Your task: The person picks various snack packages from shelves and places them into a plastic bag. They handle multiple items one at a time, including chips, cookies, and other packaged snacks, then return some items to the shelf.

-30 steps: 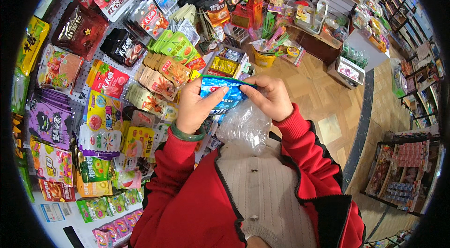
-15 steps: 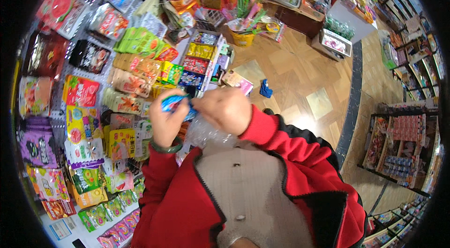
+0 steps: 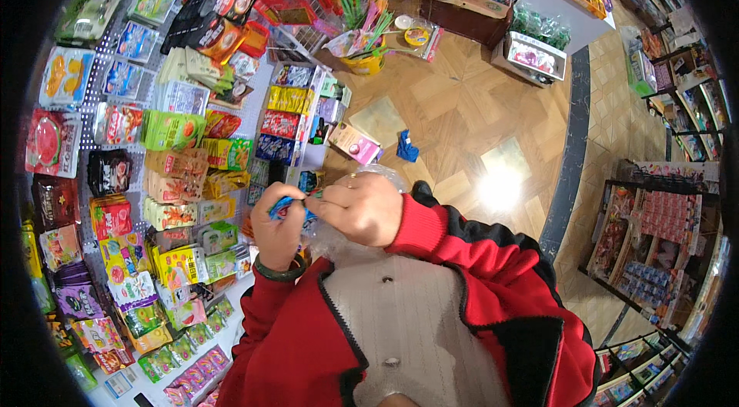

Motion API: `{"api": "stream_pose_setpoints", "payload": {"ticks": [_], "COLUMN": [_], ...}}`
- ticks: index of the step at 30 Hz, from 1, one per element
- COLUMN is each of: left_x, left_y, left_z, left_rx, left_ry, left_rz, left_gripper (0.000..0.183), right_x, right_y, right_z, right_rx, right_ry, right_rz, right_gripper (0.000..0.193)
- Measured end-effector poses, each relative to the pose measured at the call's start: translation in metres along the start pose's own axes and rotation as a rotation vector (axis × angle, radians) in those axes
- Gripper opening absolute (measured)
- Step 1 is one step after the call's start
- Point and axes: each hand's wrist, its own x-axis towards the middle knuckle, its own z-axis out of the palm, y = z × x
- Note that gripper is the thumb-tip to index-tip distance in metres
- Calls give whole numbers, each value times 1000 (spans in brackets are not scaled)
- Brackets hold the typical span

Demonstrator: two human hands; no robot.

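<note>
In front of my chest, my left hand is closed around a small shiny blue packet, which shows between thumb and fingers. My right hand is closed too, its fingertips pinching the packet's right edge close to the left fingers. The fingers hide most of the packet, so I cannot tell if it is torn. A crumpled clear plastic bag lies below and behind my right hand; what holds it is hidden. A dark bracelet circles my left wrist.
On the left stands a pegboard rack with hanging snack bags. Beside it is a box of small packets. On the wooden floor are a pink-white carton, a crumpled blue piece and a yellow bucket. Shelves stand right.
The view has turned, so the rack and floor items sit farther left. Both hands stay together on the blue packet, with less of it showing.
</note>
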Motion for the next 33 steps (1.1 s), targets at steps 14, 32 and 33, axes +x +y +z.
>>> {"api": "stream_pose_setpoints", "payload": {"ticks": [14, 32, 33], "left_x": [80, 381, 402], "left_y": [35, -11, -5], "left_z": [66, 12, 0], "left_rx": [146, -230, -294], "left_ry": [-32, 144, 151], "left_rz": [-132, 100, 56], "left_gripper": [10, 13, 15], "right_x": [-6, 227, 246], "right_y": [78, 293, 307], "right_z": [-72, -83, -89], "right_rx": [-44, -18, 10], "right_ry": [211, 237, 240], "right_rz": [68, 135, 204], "right_gripper": [34, 10, 9]}}
